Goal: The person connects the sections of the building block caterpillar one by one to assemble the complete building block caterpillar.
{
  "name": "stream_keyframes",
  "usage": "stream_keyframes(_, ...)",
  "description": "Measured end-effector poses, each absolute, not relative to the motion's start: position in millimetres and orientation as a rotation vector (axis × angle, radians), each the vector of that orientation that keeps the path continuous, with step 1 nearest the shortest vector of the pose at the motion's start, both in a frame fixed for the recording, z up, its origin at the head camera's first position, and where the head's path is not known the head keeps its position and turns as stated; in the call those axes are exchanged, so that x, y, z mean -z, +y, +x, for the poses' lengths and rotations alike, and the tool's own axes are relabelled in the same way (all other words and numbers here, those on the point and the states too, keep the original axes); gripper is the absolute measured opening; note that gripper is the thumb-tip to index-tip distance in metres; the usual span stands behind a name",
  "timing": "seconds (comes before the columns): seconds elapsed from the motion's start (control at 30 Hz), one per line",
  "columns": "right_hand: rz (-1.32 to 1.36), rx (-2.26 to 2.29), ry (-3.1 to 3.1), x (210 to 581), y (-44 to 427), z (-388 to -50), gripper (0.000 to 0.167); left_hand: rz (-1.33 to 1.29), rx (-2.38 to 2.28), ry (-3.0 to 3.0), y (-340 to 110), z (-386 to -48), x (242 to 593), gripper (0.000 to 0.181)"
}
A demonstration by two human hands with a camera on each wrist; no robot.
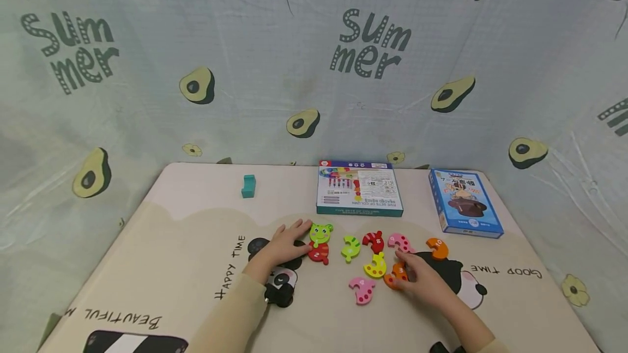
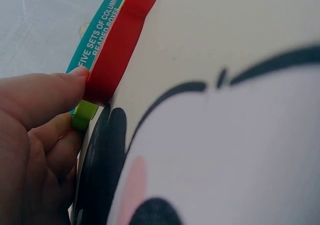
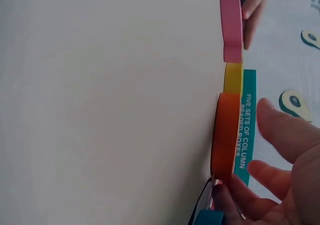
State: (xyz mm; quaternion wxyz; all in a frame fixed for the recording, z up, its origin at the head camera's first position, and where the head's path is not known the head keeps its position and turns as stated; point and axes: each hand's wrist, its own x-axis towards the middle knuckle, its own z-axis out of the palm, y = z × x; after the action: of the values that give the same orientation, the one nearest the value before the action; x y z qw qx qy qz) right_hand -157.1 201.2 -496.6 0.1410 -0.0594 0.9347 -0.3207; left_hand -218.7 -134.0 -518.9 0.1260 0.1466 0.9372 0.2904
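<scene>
With the yellow piece [image 1: 375, 266] as the hub of a clock and twelve at the far edge of the table [image 1: 186, 244], the teal-edged box [image 1: 360, 189] lies flat near twelve and the blue box [image 1: 466, 202] lies flat at two; what either contains cannot be seen. The left hand [image 1: 283, 247] is between nine and ten, its grip spread rather than clenched: a finger reaches the side of the green animal-head piece [image 1: 320, 232], and the thumb touches the red 2 piece [image 1: 319, 254] joined at the head's six o'clock. The right hand [image 1: 419, 279] is toward four, thumb and index finger well parted about the orange 3 piece [image 1: 398, 272]; whether they touch it I cannot tell. Around the hub, the green piece [image 1: 350, 248] sits at ten, the red 8 piece [image 1: 375, 242] at twelve, one pink piece [image 1: 399, 242] between one and two, the orange 10 piece [image 1: 438, 248] between two and three, another pink piece [image 1: 363, 291] at seven. The teal block [image 1: 248, 186] stands well apart, toward ten.
</scene>
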Motion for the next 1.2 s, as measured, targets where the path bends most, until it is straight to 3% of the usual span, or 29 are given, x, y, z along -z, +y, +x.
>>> stream_keyframes(0.6, -0.305, 0.718, 2.776, 503, 199, -158, 0.055, 0.430, -0.851, 2.726, -133, -220, 516, 0.066)
stream_keyframes(0.8, -0.309, 0.770, 2.772, 495, 194, -158, 0.057, 0.411, -0.869, 2.727, -131, -219, 515, 0.066)
stream_keyframes(1.2, -0.489, 1.061, 2.641, 486, 108, -168, 0.058, 0.391, -0.858, 2.734, -132, -216, 516, 0.066)
